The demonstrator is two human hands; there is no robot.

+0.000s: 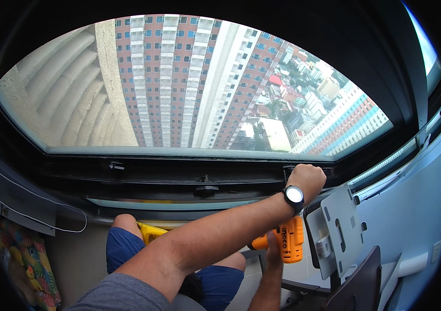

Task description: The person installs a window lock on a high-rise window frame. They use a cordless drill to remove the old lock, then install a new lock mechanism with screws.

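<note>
My left arm, with a black-strapped watch [294, 194] on the wrist, reaches across to the right. At the end of it my left hand [308, 181] is closed in a fist at the lower right of the black window frame [241, 177]. A small dark fitting [288, 171] shows beside the fist; what the fingers grip is hidden. Below that wrist, my right hand [273, 251] is wrapped round an orange cordless drill [291, 241], whose top is partly covered by the left arm.
Tall buildings stand beyond the window glass [179, 93]. A grey metal laptop stand [340, 228] is close to the drill's right, with a dark chair back [358, 285] below. A yellow object [150, 230] shows between my knees. A white cord [70, 229] loops at left near patterned fabric [36, 259].
</note>
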